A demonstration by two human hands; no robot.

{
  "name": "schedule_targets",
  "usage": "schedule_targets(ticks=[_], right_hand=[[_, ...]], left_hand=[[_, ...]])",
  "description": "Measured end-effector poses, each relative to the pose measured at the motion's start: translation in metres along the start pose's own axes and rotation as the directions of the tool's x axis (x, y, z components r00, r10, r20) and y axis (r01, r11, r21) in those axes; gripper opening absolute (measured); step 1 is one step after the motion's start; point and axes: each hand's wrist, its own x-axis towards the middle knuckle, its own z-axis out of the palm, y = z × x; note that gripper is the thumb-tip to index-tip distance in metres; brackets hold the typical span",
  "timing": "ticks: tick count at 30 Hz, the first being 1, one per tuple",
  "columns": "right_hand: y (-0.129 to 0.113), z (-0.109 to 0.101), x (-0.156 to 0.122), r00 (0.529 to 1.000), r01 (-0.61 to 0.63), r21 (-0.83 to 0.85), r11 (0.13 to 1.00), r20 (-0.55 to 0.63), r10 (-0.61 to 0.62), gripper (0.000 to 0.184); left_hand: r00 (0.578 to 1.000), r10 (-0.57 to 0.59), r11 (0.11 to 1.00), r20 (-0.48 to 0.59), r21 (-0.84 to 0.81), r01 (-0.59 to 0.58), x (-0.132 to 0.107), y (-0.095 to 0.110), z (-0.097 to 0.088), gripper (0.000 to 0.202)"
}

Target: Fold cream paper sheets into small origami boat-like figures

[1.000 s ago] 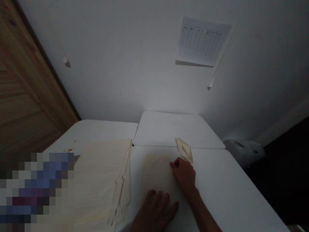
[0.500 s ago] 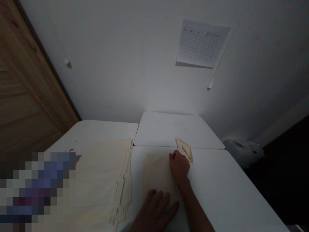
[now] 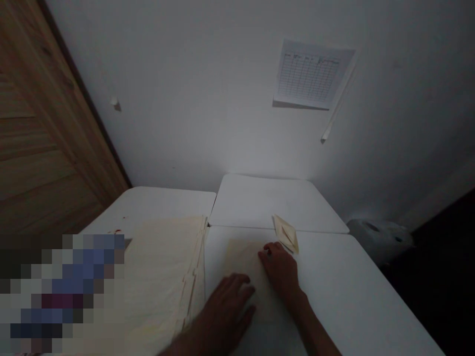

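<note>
White table (image 3: 334,282): left hand (image 3: 218,309) spread open on manila folder (image 3: 241,259); right grip (image 3: 280,272) unclear.

The left hand (image 3: 222,306) rests flat, fingers spread, while the right hand (image 3: 281,271) curls its fingers inward.

Gridded paper chart (image 3: 310,74) on the wall (image 3: 208,99)
</note>
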Motion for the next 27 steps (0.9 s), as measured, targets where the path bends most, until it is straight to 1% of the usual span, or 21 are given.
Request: schedule_targets(ticks=[1,2,3,4,5,8,10,12,14,16,18,19,20,22,23,24,26,27], right_hand=[[0.001,0.001,-0.002,1.000,0.019,0.006,1.000,-0.003,-0.019,0.016],[0.002,0.001,-0.002,0.999,0.037,0.013,0.999,-0.006,-0.037,0.016],[0.002,0.002,-0.003,0.999,0.052,0.020,0.998,-0.010,-0.052,0.016],[0.003,0.003,-0.003,0.998,0.064,0.027,0.998,-0.016,-0.063,0.017],[0.003,0.004,-0.003,0.997,0.072,0.034,0.997,-0.022,-0.072,0.017],[0.005,0.006,-0.004,0.996,0.085,0.056,0.995,-0.041,-0.082,0.018],[0.005,0.006,-0.004,0.995,0.088,0.070,0.994,-0.052,-0.084,0.019],[0.005,0.006,-0.005,0.994,0.092,0.086,0.992,-0.062,-0.087,0.019],[0.005,0.006,-0.005,0.993,0.098,0.105,0.990,-0.070,-0.091,0.020],[0.005,0.005,-0.005,0.993,0.101,0.121,0.987,-0.080,-0.092,0.021],[0.007,0.006,-0.004,0.992,0.064,0.190,0.980,-0.115,-0.043,0.026],[0.009,0.006,-0.003,0.991,0.035,0.256,0.966,-0.135,0.000,0.032],[0.011,0.006,-0.002,0.988,0.007,0.342,0.940,-0.146,0.046,0.038],[0.015,0.004,0.000,0.988,-0.018,0.541,0.841,-0.121,0.100,0.047],[0.017,0.002,0.001,0.991,-0.015,0.619,0.785,-0.093,0.093,0.046],[0.018,-0.001,0.002,0.996,-0.010,0.682,0.731,-0.060,0.070,0.042],[0.019,-0.009,0.002,0.999,-0.009,0.725,0.688,-0.028,0.042,0.034],[0.019,-0.014,0.002,0.999,-0.008,0.735,0.678,-0.022,0.037,0.033]], left_hand=[[0.997,-0.053,0.999,-0.054,-0.006,0.053,0.007,-0.007,-0.007,0.030],[0.991,-0.102,0.995,-0.086,-0.017,0.101,0.015,-0.016,-0.012,0.029],[0.978,-0.170,0.985,-0.121,-0.041,0.166,0.024,-0.027,-0.015,0.028],[0.955,-0.254,0.966,-0.154,-0.084,0.243,0.032,-0.038,-0.017,0.028],[0.941,-0.291,0.955,-0.171,-0.100,0.278,0.039,-0.049,-0.018,0.029],[0.911,-0.364,0.929,-0.195,-0.148,0.339,0.056,-0.075,-0.015,0.036],[0.890,-0.415,0.903,-0.189,-0.201,0.379,0.063,-0.084,-0.012,0.038],[0.872,-0.460,0.873,-0.167,-0.266,0.409,0.067,-0.088,-0.010,0.037],[0.861,-0.486,0.845,-0.151,-0.331,0.420,0.071,-0.088,-0.010,0.033],[0.860,-0.490,0.827,-0.146,-0.390,0.405,0.073,-0.085,-0.013,0.026],[0.867,-0.475,0.816,-0.147,-0.442,0.372,0.074,-0.080,-0.018,0.020],[0.872,-0.465,0.812,-0.152,-0.465,0.352,0.074,-0.076,-0.021,0.019],[0.875,-0.456,0.810,-0.163,-0.484,0.331,0.074,-0.072,-0.024,0.018],[0.876,-0.439,0.809,-0.200,-0.513,0.289,0.072,-0.063,-0.033,0.020],[0.873,-0.433,0.810,-0.223,-0.521,0.269,0.070,-0.057,-0.039,0.021],[0.870,-0.426,0.813,-0.246,-0.525,0.250,0.069,-0.052,-0.045,0.021],[0.872,-0.397,0.828,-0.288,-0.521,0.205,0.066,-0.040,-0.059,0.019],[0.879,-0.360,0.843,-0.312,-0.512,0.163,0.063,-0.035,-0.066,0.016]])
